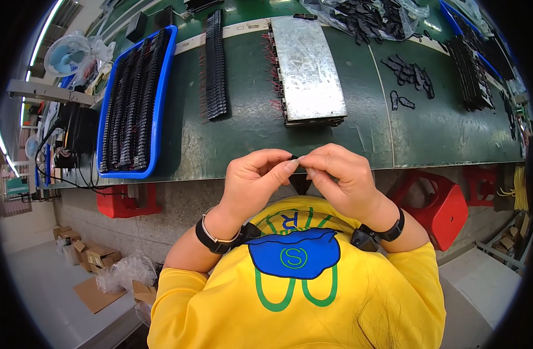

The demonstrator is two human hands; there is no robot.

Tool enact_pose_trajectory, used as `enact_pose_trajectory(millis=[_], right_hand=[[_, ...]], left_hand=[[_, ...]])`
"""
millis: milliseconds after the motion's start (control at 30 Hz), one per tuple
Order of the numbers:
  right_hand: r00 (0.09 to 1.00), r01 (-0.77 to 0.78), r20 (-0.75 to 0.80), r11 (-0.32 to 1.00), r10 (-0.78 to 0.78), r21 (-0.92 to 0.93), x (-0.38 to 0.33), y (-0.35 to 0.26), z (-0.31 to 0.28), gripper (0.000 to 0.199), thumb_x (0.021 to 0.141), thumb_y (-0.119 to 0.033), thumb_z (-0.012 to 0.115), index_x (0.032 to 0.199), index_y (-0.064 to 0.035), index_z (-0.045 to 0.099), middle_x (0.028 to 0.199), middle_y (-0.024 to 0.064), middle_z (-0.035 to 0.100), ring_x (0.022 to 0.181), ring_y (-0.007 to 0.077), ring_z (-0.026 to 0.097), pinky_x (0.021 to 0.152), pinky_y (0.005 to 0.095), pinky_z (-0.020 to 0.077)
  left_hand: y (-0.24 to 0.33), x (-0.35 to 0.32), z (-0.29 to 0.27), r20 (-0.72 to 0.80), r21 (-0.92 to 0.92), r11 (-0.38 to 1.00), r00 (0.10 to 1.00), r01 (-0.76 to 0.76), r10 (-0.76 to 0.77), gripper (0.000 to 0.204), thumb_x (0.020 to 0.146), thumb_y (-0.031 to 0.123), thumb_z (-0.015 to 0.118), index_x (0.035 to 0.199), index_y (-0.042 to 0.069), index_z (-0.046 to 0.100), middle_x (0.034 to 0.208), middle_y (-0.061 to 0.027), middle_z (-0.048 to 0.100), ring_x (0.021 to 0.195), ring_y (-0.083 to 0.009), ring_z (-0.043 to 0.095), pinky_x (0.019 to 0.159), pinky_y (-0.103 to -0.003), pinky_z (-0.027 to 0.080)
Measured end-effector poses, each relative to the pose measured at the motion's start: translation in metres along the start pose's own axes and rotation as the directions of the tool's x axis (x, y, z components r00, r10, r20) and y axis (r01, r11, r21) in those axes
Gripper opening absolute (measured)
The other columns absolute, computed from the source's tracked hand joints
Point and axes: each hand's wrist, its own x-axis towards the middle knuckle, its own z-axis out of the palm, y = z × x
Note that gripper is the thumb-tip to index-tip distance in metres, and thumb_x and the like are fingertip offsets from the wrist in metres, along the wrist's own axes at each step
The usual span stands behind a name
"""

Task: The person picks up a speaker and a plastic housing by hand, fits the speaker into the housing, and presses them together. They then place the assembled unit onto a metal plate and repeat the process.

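Fingers [290, 165] of both hands meet at one spot, pinched shut on a small black part [294, 157] held in the air just off the near edge of the worktop [237, 134]. Most of the part is hidden by the fingertips; its shape cannot be made out. Left hand [252, 180] has thumb and forefinger closed on it from the left; right hand [339, 177] closes on it from the right, the two hands touching at the tips. Each wrist carries a black band.

Beyond the hands, on the green worktop: a grey metal plate [307, 67] lies near the middle, with red-wired pieces showing along its left side. To its left, a long row of black parts [215, 64] runs toward the far edge. Further left, a blue tray [156, 134] near the left end holds several rows of the same black parts. Right of the plate, a loose scatter of black pieces [409, 72]; at the far edge, a clear plastic bag [371, 17] filled with more.

Below the worktop: red stool [438, 203] at right. On the floor at lower left, brown cardboard boxes [98, 256] and crumpled clear bags [124, 270].
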Motion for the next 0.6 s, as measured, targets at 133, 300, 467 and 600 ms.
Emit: enact_pose_trajectory(millis=[133,300,467,600], right_hand=[[1.0,0.021,-0.001,1.0,-0.021,-0.011,-0.001,0.0007,-0.0027,0.021,0.077,0.008,0.06,0.095,0.001,0.065,0.082,0.0118,0.063,0.069,0.0203,0.061,0.06,0.0276,0.0484],[1.0,0.021,0.009,1.0,-0.021,-0.003,-0.0029,0.0022,-0.0041,0.022,0.075,0.008,0.061,0.095,0.0005,0.066,0.082,0.0117,0.063,0.071,0.0209,0.061,0.061,0.0283,0.0488],[0.999,0.029,0.016,0.999,-0.029,0.016,-0.0027,0.0038,-0.0043,0.022,0.075,0.008,0.061,0.095,0.0006,0.065,0.083,0.0111,0.063,0.072,0.0203,0.061,0.061,0.0282,0.0488],[0.999,-0.005,0.04,0.995,0.001,0.101,-0.0022,0.0058,-0.006,0.022,0.075,0.009,0.06,0.094,0.0009,0.065,0.083,0.0104,0.063,0.072,0.0193,0.061,0.061,0.0275,0.0486]], left_hand=[[0.0008,0.001,0.0001,0.021,0.022,0.999,0.999,-0.028,0.028,0.015,0.087,0.008,0.062,0.099,-0.001,0.065,0.085,-0.0078,0.068,0.065,-0.0095,0.061,0.053,-0.019,0.047],[0.0039,0.0026,-0.0013,0.042,0.066,0.998,0.999,0.024,-0.027,0.015,0.088,0.009,0.062,0.099,-0.001,0.065,0.083,-0.0072,0.068,0.064,-0.0087,0.06,0.054,-0.02,0.047],[0.0055,0.0035,-0.0017,0.05,0.062,0.998,0.998,0.031,-0.035,0.014,0.088,0.012,0.063,0.096,0.0,0.066,0.079,-0.0034,0.066,0.063,-0.0061,0.057,0.055,-0.019,0.046],[0.0065,0.0049,-0.006,0.103,0.004,0.998,0.992,0.07,-0.07,0.014,0.089,0.014,0.062,0.094,0.001,0.066,0.077,-0.0022,0.065,0.063,-0.005,0.056,0.056,-0.018,0.046]])
